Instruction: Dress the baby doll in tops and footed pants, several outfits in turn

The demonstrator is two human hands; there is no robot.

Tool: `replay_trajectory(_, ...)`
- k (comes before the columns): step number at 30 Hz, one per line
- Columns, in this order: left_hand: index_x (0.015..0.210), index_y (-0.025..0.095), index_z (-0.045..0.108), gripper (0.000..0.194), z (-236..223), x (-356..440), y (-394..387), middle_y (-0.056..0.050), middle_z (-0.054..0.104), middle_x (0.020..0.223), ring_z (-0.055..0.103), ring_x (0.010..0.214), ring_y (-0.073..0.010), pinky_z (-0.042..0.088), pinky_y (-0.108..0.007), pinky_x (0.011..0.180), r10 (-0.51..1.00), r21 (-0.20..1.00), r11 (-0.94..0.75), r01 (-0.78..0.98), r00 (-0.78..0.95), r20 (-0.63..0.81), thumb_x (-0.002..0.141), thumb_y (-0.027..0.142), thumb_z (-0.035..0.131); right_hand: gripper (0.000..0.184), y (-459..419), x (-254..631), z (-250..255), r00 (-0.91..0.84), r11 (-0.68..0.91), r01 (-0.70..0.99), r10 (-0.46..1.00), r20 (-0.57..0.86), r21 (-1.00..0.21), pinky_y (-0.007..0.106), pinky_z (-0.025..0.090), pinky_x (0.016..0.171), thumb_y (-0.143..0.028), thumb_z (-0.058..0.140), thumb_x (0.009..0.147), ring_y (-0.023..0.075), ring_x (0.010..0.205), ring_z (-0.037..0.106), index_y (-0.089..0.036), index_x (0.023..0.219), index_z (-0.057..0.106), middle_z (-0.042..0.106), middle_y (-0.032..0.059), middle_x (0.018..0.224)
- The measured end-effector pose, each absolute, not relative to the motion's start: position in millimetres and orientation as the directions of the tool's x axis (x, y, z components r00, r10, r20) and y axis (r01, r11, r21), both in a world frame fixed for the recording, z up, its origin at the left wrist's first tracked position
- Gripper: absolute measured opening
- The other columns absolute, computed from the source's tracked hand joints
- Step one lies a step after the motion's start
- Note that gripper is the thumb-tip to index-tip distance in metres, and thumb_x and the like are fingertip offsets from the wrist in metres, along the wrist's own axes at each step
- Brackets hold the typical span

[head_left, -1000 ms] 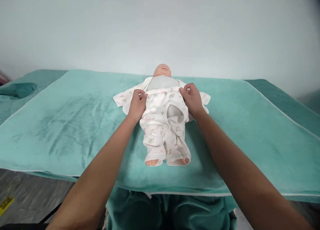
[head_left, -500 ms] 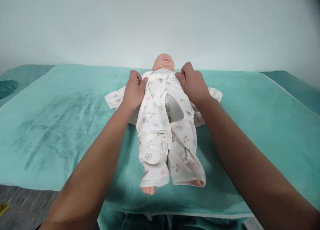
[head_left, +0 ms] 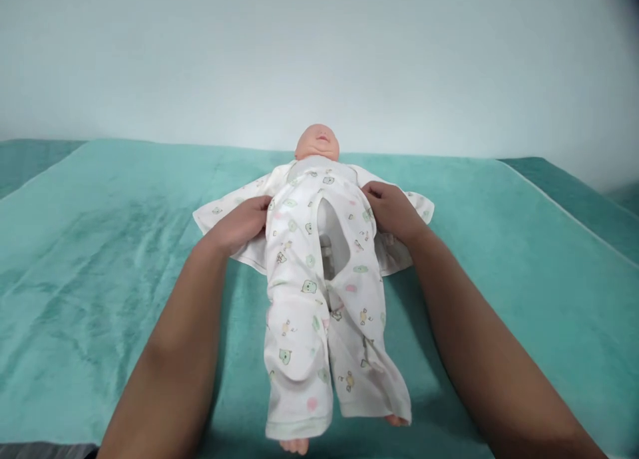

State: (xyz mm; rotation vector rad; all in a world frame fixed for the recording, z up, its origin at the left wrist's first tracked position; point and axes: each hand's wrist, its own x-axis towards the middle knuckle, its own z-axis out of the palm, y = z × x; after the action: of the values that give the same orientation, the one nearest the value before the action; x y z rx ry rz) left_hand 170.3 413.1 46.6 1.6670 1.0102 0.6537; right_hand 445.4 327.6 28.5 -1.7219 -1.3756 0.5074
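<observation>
A baby doll (head_left: 318, 142) lies on its back, head at the far end and toes showing below the trouser hems. On its legs and belly are white printed open-crotch baby trousers (head_left: 299, 266); grey torso shows through the gap and above the waistband. A white printed baby top (head_left: 232, 199) lies open under the doll with its sleeves spread out. My left hand (head_left: 244, 223) is closed at the left edge of the trousers near the waist. At the opposite edge, my right hand (head_left: 392, 209) pinches the trouser side. The fingertips of both are partly hidden.
A turquoise plush cover (head_left: 124, 273) spreads over the table beneath the doll, creased on the left. A pale wall (head_left: 319, 53) rises right behind the table. A strip of grey floor (head_left: 47, 451) shows at the lower left.
Both hands have moved from the chest down to the sides of the trousers. The waistband sits lower, baring more grey torso. The camera view has shifted slightly.
</observation>
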Motion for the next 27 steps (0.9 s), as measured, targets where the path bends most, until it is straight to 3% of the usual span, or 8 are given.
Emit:
replay_trajectory(4,0.087,0.023,0.075,0.026,52,160,412,-0.005,0.075,0.089,0.068,0.091,-0.0281,0.055,-0.037,0.08,0.745,0.952,-0.122,0.28,0.66,-0.099,0.061,0.023,0.074,0.024,314,461,22,0.181,-0.105,0.363,0.983,-0.041,-0.926,0.029,0.036,0.051,-0.042,0.067,0.083,0.0136,0.056,0.045,-0.022,0.071,0.061,0.055,-0.0016,0.064)
replay_trajectory(6,0.09,0.022,0.076,0.032,52,156,410,-0.005,0.075,0.086,0.069,0.089,-0.0275,0.056,-0.038,0.079,0.759,0.967,-0.107,0.233,0.647,-0.072,0.059,0.023,0.076,0.018,309,463,21,0.125,-0.106,0.234,0.989,-0.079,-0.966,0.028,0.043,0.056,-0.039,0.074,0.077,0.0143,0.062,0.053,-0.023,0.079,0.066,0.063,-0.001,0.074)
replay_trajectory(11,0.098,0.018,0.075,0.034,44,152,404,-0.008,0.076,0.095,0.069,0.095,-0.0279,0.056,-0.041,0.084,0.72,0.981,-0.002,0.196,0.68,-0.135,0.064,0.022,0.074,0.03,301,457,24,0.042,-0.088,0.046,0.995,-0.087,-0.995,0.029,0.051,0.066,-0.04,0.083,0.069,0.0174,0.075,0.063,-0.023,0.09,0.071,0.07,0.0015,0.088)
replay_trajectory(17,0.097,0.017,0.074,0.034,39,158,402,-0.01,0.075,0.103,0.068,0.101,-0.0295,0.055,-0.044,0.09,0.726,0.996,0.048,0.077,0.682,-0.088,0.065,0.028,0.08,0.033,300,457,22,-0.004,-0.023,0.088,1.0,-0.023,-0.996,0.031,0.051,0.067,-0.045,0.084,0.067,0.0182,0.075,0.062,-0.022,0.085,0.068,0.068,0.001,0.084)
replay_trajectory(22,0.096,0.018,0.072,0.032,38,170,395,-0.007,0.073,0.101,0.067,0.1,-0.0269,0.054,-0.041,0.089,0.806,0.998,0.04,-0.039,0.592,-0.009,0.068,0.032,0.077,0.038,311,450,14,0.182,0.113,0.221,0.971,0.155,-0.969,0.029,0.047,0.06,-0.051,0.08,0.068,0.0174,0.071,0.056,-0.024,0.077,0.054,0.062,-0.0008,0.077)
replay_trajectory(27,0.093,0.019,0.067,0.024,36,181,390,-0.003,0.071,0.089,0.064,0.088,-0.0218,0.053,-0.035,0.079,0.896,0.998,0.025,-0.051,0.443,0.0,0.071,0.026,0.073,0.042,314,438,16,0.237,0.148,0.119,0.956,0.173,-0.982,0.031,0.046,0.059,-0.05,0.078,0.069,0.0174,0.067,0.055,-0.028,0.087,0.047,0.062,-0.0023,0.08)
